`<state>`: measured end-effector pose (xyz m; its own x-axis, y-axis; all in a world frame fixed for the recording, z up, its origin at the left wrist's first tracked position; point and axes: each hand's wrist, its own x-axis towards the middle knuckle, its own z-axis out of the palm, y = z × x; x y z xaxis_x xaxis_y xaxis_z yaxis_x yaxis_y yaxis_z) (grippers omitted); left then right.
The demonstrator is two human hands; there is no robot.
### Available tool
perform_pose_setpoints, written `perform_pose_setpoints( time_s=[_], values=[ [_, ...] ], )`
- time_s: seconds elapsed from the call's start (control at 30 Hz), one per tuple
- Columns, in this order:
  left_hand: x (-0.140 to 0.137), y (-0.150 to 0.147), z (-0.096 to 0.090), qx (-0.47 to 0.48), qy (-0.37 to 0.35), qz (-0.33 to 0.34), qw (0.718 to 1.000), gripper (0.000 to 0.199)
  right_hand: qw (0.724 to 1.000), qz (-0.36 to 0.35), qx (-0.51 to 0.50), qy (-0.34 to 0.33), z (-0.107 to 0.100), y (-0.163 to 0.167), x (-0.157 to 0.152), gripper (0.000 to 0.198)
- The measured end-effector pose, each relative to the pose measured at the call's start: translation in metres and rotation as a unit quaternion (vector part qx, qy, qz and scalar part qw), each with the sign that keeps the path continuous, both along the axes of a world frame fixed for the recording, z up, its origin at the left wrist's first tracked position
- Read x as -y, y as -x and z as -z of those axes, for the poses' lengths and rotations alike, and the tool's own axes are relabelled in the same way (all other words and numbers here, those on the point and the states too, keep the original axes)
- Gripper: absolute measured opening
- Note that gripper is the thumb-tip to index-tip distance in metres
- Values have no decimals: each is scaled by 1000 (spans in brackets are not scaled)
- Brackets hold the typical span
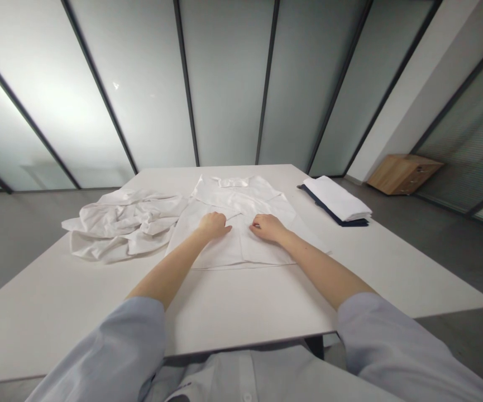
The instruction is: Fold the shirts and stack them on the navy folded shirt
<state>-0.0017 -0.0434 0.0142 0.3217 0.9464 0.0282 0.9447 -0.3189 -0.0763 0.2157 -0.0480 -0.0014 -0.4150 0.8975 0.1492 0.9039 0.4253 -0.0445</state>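
Observation:
A white shirt (266,248) lies spread on the table, its collar at the far end and its hem towards me. Down its middle runs the front opening. My left hand (215,225) rests on the cloth left of that opening, fingers curled down into the fabric and thumb pointing inward. To the right of the opening, my right hand (267,227) has its fingers bent together on the cloth in a pinch. Both fists hide the small folds beneath them.
A crumpled heap of white cloth (128,223) lies on the left, touching or close beside the shirt. At the right, folded white cloth (337,198) sits on dark navy cloth (352,223). The white table (245,312) ends near my body. A wooden cabinet (404,174) stands beyond.

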Motion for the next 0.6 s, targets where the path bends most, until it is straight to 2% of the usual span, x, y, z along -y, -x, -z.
perform_pose_setpoints(
  time_s=[0.13,0.23,0.43,0.53,0.6],
  values=[
    [19,-12,-2,-41,26,43,998,50,999,14,22,45,0,0,4,37],
    [25,-18,6,-34,39,39,998,52,998,8,41,53,5,2,6,44],
    [9,-6,30,28,1,49,998,53,999,-9,8,30,23,-2,-7,49],
    [3,2,35,62,-3,59,996,54,1000,-14,-12,17,26,-7,-13,46],
    [4,3,33,94,-21,93,991,56,999,-30,-33,-4,25,-8,-12,39]
  ],
)
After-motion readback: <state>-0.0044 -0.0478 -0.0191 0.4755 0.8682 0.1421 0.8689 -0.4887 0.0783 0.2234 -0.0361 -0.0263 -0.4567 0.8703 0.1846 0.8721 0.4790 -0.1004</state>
